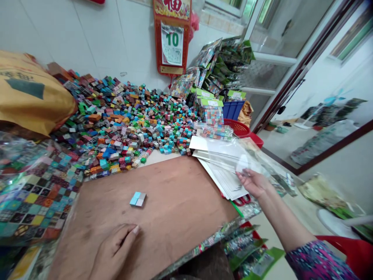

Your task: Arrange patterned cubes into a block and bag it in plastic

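Note:
My right hand [254,183] pinches a clear plastic bag [225,155] at the right, above a stack of white cards [223,177]. On the brown board [180,202] rests my left hand [118,245], with its fingers curled in and its thumb pointing forward; I see nothing in it. A small block of light blue and grey cubes [138,199] lies on the board just beyond the left hand. Red-handled scissors [242,200] stick out from under the cards.
A big heap of small coloured cubes [131,116] spreads behind the board. At left are a yellow sack [32,93] and bagged cubes [35,198]. Green-topped packs [211,111], a blue basket [233,110] and a red basket [237,128] stand back right.

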The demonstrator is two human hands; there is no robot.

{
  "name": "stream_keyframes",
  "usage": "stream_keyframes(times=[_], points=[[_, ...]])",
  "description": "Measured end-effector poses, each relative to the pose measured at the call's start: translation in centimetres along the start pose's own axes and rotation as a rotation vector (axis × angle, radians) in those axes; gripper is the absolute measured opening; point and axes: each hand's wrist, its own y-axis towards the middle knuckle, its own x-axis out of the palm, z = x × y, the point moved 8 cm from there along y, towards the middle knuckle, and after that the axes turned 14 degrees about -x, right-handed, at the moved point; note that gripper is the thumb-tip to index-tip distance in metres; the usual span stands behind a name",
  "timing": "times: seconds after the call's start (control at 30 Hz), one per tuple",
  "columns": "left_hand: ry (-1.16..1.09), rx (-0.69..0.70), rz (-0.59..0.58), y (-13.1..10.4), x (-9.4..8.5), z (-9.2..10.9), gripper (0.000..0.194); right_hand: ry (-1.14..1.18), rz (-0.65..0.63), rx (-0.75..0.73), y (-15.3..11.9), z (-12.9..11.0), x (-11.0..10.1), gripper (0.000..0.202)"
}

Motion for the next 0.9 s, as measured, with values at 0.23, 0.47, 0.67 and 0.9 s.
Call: stream_keyframes(times=[0.23, 0.47, 0.67, 0.9], points=[[0.027, -0.013, 0.0, 0.3, 0.0, -0.2, 0.038, -0.105, 0.012, 0.154, -3.4, 1.0, -1.2, 0.014], [0.012, -0.027, 0.034, 0.2, -0.3, 0.3, 0.04, -0.335, -0.305, 0.146, -9.9, 4.0, 0.6, 0.018], [0.006, -0.001, 0.081, 0.1, -0.7, 1.0, 0.039, -0.725, -0.791, -0.102, -14.2, 8.8, 6.6, 0.023], [0.011, 0.006, 0.049, -0.5, -0.3, 1.3, 0.036, -0.954, -1.258, -0.465, -16.9, 15.2, 14.3, 0.019]])
